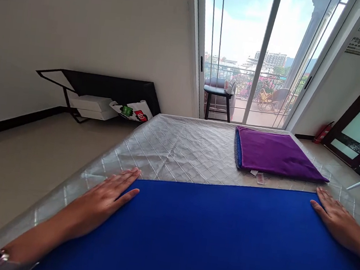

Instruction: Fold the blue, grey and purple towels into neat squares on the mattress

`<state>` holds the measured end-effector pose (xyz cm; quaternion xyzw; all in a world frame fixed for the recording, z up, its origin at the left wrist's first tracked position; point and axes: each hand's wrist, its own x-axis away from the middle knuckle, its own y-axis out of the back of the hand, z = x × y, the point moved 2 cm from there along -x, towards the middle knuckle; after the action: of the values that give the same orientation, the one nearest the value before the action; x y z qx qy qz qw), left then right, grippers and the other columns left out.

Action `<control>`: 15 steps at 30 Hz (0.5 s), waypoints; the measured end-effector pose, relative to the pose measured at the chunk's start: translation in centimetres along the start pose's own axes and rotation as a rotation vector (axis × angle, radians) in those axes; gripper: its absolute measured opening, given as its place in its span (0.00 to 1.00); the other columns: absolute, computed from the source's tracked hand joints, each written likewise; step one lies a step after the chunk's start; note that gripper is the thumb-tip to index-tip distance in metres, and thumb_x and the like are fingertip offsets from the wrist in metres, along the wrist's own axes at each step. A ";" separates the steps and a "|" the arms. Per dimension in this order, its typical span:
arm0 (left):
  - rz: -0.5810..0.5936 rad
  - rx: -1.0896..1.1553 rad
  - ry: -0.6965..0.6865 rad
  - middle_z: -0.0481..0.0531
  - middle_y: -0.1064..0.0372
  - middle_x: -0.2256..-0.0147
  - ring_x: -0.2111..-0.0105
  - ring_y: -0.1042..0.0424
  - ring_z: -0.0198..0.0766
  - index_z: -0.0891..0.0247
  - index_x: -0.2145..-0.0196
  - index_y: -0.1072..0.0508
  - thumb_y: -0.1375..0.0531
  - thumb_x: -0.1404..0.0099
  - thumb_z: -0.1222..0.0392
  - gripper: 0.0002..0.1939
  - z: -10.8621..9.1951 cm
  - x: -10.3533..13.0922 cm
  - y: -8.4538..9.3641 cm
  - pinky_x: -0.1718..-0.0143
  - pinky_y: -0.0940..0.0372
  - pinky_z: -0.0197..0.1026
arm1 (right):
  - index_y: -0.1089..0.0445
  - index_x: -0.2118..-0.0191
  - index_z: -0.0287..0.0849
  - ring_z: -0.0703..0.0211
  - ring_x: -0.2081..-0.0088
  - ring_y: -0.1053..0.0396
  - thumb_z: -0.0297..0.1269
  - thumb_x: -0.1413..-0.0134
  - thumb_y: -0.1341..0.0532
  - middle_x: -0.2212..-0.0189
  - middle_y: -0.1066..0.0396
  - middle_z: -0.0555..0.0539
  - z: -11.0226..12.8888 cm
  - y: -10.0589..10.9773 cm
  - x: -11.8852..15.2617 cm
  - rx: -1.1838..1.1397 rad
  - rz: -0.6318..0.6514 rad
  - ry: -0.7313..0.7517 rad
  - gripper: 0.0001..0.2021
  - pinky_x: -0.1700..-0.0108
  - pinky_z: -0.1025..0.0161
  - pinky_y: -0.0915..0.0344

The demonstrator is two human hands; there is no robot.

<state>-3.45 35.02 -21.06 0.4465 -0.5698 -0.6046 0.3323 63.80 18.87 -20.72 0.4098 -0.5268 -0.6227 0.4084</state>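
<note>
A large blue cloth [207, 238] lies flat over the near part of the mattress [191, 149], which has a pale quilted cover. My left hand [108, 194] rests on the cloth's far left corner, fingers stretched forward and thumb apart. At the far right corner, my right hand [336, 218] lies palm down with its fingers extended. Neither hand grips anything. Beyond the blue cloth, toward the right, sits a folded purple cloth [272, 152] with a blue and grey layer showing at its left edge. Small white tags stick out from its near side.
Past the mattress, a dark stool [218, 96] stands by the glass sliding door [236, 37]. Along the left wall is a black bench-like frame [114, 86] with white boxes [92, 107] and a printed bag [134, 110]. A fire extinguisher [323, 132] stands at right.
</note>
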 end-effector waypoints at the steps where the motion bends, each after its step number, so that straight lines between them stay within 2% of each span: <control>1: 0.033 0.023 -0.022 0.43 0.48 0.32 0.33 0.48 0.49 0.51 0.30 0.53 0.60 0.28 0.43 0.32 -0.4 0.0 0.2 0.35 0.46 0.52 | 0.57 0.27 0.46 0.46 0.30 0.59 0.62 0.40 0.62 0.30 0.53 0.47 0.1 0.1 0.0 0.002 -0.004 0.002 0.40 0.29 0.46 0.54; 4: 0.096 0.070 -0.068 0.44 0.52 0.31 0.31 0.51 0.47 0.54 0.30 0.55 0.61 0.28 0.43 0.33 -1.2 -0.2 0.8 0.33 0.50 0.52 | 0.56 0.27 0.42 0.47 0.30 0.58 0.60 0.39 0.63 0.30 0.52 0.46 1.0 0.8 0.2 0.020 0.008 0.009 0.40 0.29 0.45 0.55; 7: 0.135 0.045 -0.048 0.49 0.53 0.31 0.31 0.52 0.46 0.60 0.30 0.53 0.62 0.28 0.42 0.35 -1.2 -0.6 1.4 0.32 0.51 0.51 | 0.55 0.28 0.37 0.49 0.29 0.57 0.59 0.37 0.63 0.29 0.54 0.44 2.2 1.6 0.5 0.058 0.032 0.002 0.40 0.29 0.48 0.57; 9: 0.178 0.016 -0.033 0.51 0.51 0.31 0.32 0.50 0.47 0.62 0.31 0.49 0.60 0.29 0.41 0.36 -1.2 -1.0 2.4 0.32 0.51 0.52 | 0.54 0.29 0.34 0.49 0.29 0.57 0.57 0.36 0.63 0.29 0.55 0.44 3.1 2.1 0.6 0.074 0.050 -0.003 0.39 0.29 0.50 0.58; 11: 0.199 -0.018 0.018 0.54 0.48 0.32 0.33 0.49 0.50 0.64 0.32 0.44 0.56 0.30 0.39 0.37 -2.2 -1.6 4.0 0.32 0.50 0.54 | 0.54 0.29 0.30 0.49 0.29 0.58 0.54 0.35 0.63 0.29 0.56 0.42 3.8 2.5 0.7 0.075 0.073 -0.008 0.39 0.29 0.49 0.58; 13: 0.168 -0.046 0.091 0.59 0.45 0.34 0.33 0.47 0.55 0.66 0.34 0.39 0.53 0.31 0.38 0.37 -5.1 -2.1 5.9 0.33 0.49 0.58 | 0.55 0.29 0.28 0.49 0.29 0.59 0.53 0.35 0.64 0.29 0.57 0.41 4.4 2.8 0.8 0.064 0.084 -0.012 0.38 0.29 0.49 0.58; 14: 0.139 -0.054 0.122 0.62 0.44 0.35 0.34 0.47 0.57 0.68 0.36 0.37 0.52 0.31 0.39 0.36 -7.6 -2.4 6.8 0.34 0.48 0.59 | 0.56 0.29 0.28 0.49 0.29 0.59 0.53 0.34 0.64 0.29 0.57 0.40 4.6 3.0 0.9 0.056 0.082 -0.012 0.38 0.29 0.48 0.58; 15: 0.103 -0.048 0.096 0.62 0.42 0.35 0.34 0.46 0.57 0.66 0.36 0.36 0.52 0.30 0.41 0.34 -10.8 -2.8 7.5 0.34 0.48 0.59 | 0.56 0.29 0.28 0.49 0.29 0.60 0.53 0.34 0.65 0.28 0.58 0.40 4.8 3.1 1.0 0.048 0.082 -0.014 0.38 0.29 0.48 0.59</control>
<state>6.72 32.33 -12.69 0.4369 -0.5608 -0.5781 0.4005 59.18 19.14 -17.20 0.3934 -0.5605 -0.5956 0.4199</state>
